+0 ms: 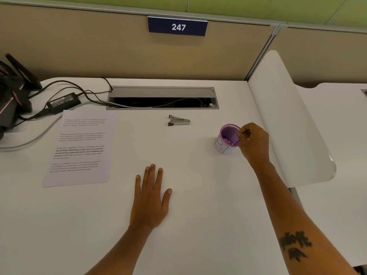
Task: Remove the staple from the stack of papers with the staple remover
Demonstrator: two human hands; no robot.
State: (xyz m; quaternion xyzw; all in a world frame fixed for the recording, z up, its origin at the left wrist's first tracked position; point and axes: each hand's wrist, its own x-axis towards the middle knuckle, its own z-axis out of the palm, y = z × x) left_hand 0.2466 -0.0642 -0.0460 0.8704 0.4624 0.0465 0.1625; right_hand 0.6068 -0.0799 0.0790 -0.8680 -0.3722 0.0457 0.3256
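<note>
Printed papers lie flat; staple remover apart.

The right hand hovers with pinched fingertips over the rim of a purple mesh cup. The left hand lies flat on the desk. The staple remover lies beyond it, the stack of papers to its left.

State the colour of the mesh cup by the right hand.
Purple, with a pale paper wrap round its lower wall: cup, beside the right hand, head view.

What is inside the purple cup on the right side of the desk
Inside the purple mesh cup, a few small pale bits lie on the bottom, too small to identify. The right hand hovers over the rim with fingertips pinched, hiding the cup's right inner wall.
</note>
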